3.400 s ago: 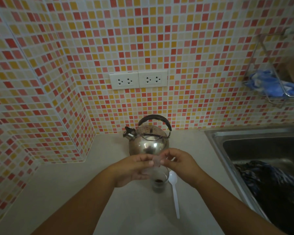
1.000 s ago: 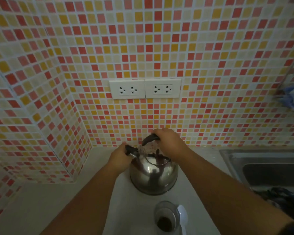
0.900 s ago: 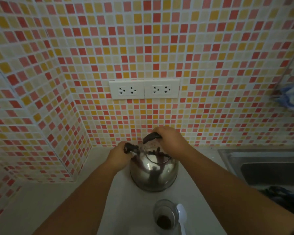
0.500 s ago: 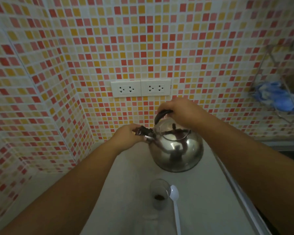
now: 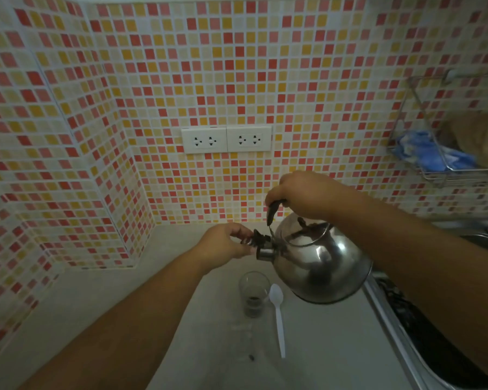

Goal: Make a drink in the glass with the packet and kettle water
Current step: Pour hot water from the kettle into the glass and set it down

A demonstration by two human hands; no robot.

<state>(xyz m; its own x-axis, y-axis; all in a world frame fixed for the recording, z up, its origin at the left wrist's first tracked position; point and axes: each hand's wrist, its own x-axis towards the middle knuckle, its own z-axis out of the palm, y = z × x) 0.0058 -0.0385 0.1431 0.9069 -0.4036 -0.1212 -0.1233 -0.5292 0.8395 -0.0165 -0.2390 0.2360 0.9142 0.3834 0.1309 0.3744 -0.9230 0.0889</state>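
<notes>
A steel kettle (image 5: 320, 266) hangs in the air above the counter, tilted with its spout to the left. My right hand (image 5: 304, 194) grips its black handle from above. My left hand (image 5: 226, 243) pinches the black cap at the spout tip. Below the spout stands a small clear glass (image 5: 252, 294) with dark powder at its bottom. A white plastic spoon (image 5: 278, 313) lies on the counter just right of the glass. No packet shows in view.
The pale counter (image 5: 209, 347) runs into a tiled corner at the left. A steel sink (image 5: 406, 333) with dark cloth in it borders the counter's right side. A wire rack (image 5: 445, 153) holding blue cloth hangs on the right wall. Two sockets (image 5: 227, 139) sit on the wall.
The kettle has come up off the counter and moved right and nearer, over the glass, now tilted. My left hand stays on the spout cap and my right hand on the handle.
</notes>
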